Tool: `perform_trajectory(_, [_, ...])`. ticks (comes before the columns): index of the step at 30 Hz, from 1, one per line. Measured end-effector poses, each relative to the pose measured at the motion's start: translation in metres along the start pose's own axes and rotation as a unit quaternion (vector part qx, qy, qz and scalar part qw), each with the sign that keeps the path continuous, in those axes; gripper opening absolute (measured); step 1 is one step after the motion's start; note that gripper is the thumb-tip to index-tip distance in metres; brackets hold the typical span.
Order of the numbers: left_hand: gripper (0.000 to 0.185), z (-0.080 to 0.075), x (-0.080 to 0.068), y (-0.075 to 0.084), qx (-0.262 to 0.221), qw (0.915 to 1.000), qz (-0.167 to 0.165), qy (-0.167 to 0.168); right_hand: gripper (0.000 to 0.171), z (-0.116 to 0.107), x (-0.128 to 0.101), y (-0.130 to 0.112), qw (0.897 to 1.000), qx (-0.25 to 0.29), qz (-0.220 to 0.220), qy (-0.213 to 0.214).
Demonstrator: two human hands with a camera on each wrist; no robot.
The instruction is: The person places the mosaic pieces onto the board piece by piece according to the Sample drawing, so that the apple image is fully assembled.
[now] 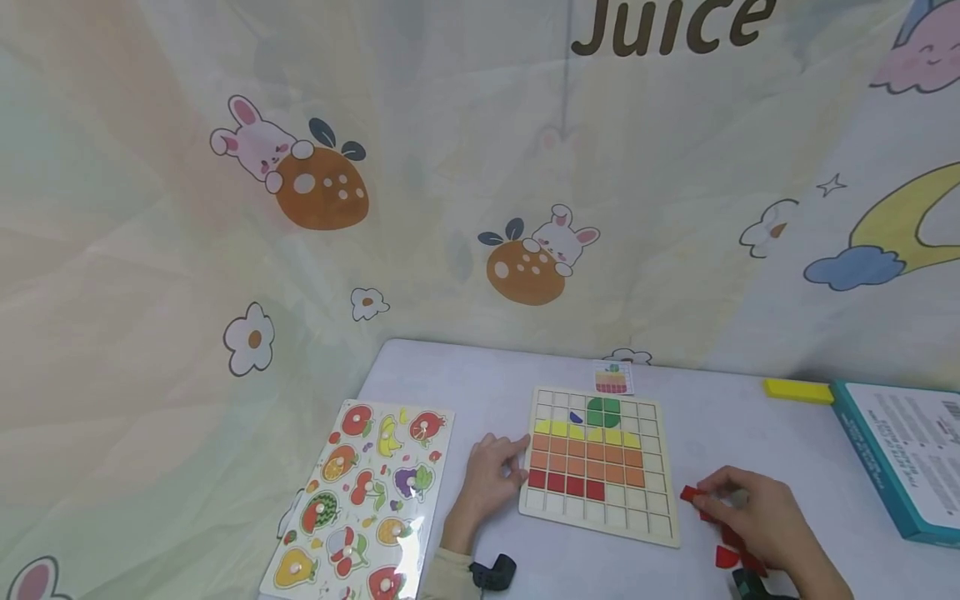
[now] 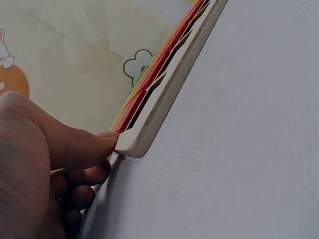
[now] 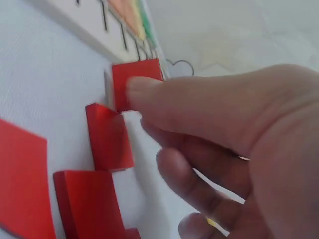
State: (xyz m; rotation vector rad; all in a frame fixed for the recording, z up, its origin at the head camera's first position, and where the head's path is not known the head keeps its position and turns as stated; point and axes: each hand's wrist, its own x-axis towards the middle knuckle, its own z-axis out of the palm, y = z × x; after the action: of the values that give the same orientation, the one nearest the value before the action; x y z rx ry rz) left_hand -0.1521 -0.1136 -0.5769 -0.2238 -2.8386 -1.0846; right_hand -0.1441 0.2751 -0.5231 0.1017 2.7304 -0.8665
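My left hand [image 1: 491, 471] rests against the left edge of a wooden grid board [image 1: 630, 525], its index finger stretched to that edge. In the left wrist view the thumb [image 2: 84, 147] touches the board near a corner. Green, yellow, orange and red tiles fill part of the grid, plus a small blue piece [image 1: 576, 417]. To the right of the board, my right hand [image 1: 761, 512] pinches a red square tile [image 3: 137, 82] between thumb and fingers. More red tiles [image 3: 92, 204] lie loose below it on the table; the hand partly hides them in the head view.
A small pattern card [image 1: 613, 377] lies behind the board. To the left is a fruit-picture board [image 1: 360, 500]. A teal-edged box [image 1: 911, 450] and a yellow bar [image 1: 798, 391] lie at the right. A printed cloth [image 1: 435, 208] hangs behind the white table.
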Motion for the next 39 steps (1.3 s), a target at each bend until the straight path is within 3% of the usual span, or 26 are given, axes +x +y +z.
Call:
perform_trajectory(4, [0.051, 0.000, 0.000, 0.000, -0.001, 1.0000, -0.001, 0.000, 0.038, -0.002, -0.001, 0.000, 0.999, 0.039, 0.001, 0.019])
perform_trajectory(9, [0.052, -0.001, -0.001, 0.002, -0.007, 1.0000, -0.002, -0.001, 0.049, 0.004, -0.004, -0.013, 0.995, 0.084, -0.043, 0.029])
perform_trajectory(14, [0.052, -0.002, -0.001, 0.002, -0.007, 1.0000, -0.005, 0.000, 0.041, 0.018, -0.007, -0.032, 0.992, 0.088, -0.088, 0.018])
perform_trajectory(19, [0.052, -0.002, -0.001, 0.004, -0.009, 0.9999, -0.006, 0.000, 0.033, 0.032, -0.007, -0.045, 0.990, 0.092, -0.105, 0.007])
perform_trajectory(25, [0.052, -0.002, -0.002, 0.003, -0.011, 0.9999, -0.002, 0.002, 0.040, 0.046, -0.007, -0.053, 0.985, 0.122, -0.125, -0.008])
perform_trajectory(30, [0.051, -0.003, -0.002, 0.004, -0.010, 0.9999, -0.002, 0.001, 0.030, 0.055, -0.007, -0.059, 0.987, 0.115, -0.112, -0.010])
perform_trajectory(34, [0.051, -0.004, -0.002, 0.004, -0.009, 1.0000, -0.003, -0.002, 0.032, 0.062, -0.008, -0.064, 0.990, 0.107, -0.096, -0.006])
perform_trajectory(39, [0.052, -0.003, -0.002, 0.003, -0.004, 1.0000, -0.005, -0.003, 0.033, 0.069, -0.007, -0.068, 0.990, 0.073, -0.115, 0.021])
